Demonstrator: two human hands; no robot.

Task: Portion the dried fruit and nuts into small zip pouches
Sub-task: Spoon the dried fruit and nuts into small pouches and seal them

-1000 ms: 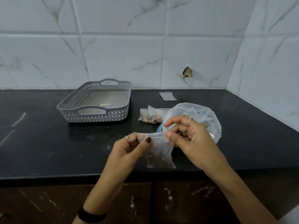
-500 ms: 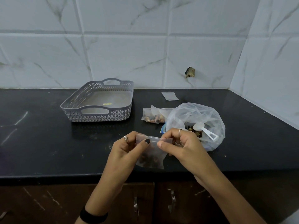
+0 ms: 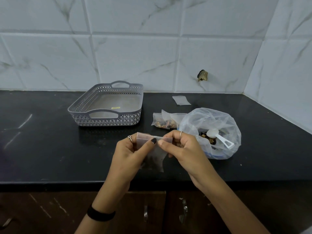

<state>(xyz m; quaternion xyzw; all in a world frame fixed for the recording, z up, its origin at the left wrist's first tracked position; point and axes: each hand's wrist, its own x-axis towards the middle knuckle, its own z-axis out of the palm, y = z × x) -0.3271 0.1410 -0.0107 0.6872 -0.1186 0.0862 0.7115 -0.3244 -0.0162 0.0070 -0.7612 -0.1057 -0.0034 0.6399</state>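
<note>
A small clear zip pouch (image 3: 156, 157) with dark fruit and nuts at its bottom hangs above the front of the black counter. My left hand (image 3: 133, 152) pinches its top strip near the middle with thumb and fingers. My right hand (image 3: 182, 146) pinches the same strip just to the right. Behind my right hand lies a big clear bag (image 3: 214, 125) of dried fruit and nuts with a white scoop (image 3: 219, 137) in it. Filled pouches (image 3: 166, 120) lie to the left of that bag. One empty pouch (image 3: 181, 100) lies flat near the wall.
A grey lattice basket (image 3: 108, 105) with handles stands at the back left of the counter (image 3: 50, 149). Tiled walls close the back and the right side. Dark cabinet doors (image 3: 152, 213) run under the counter's front edge.
My hands have drawn closer together along the pouch's top strip. The pouch has shifted slightly left and away from the big bag, which now shows its scoop.
</note>
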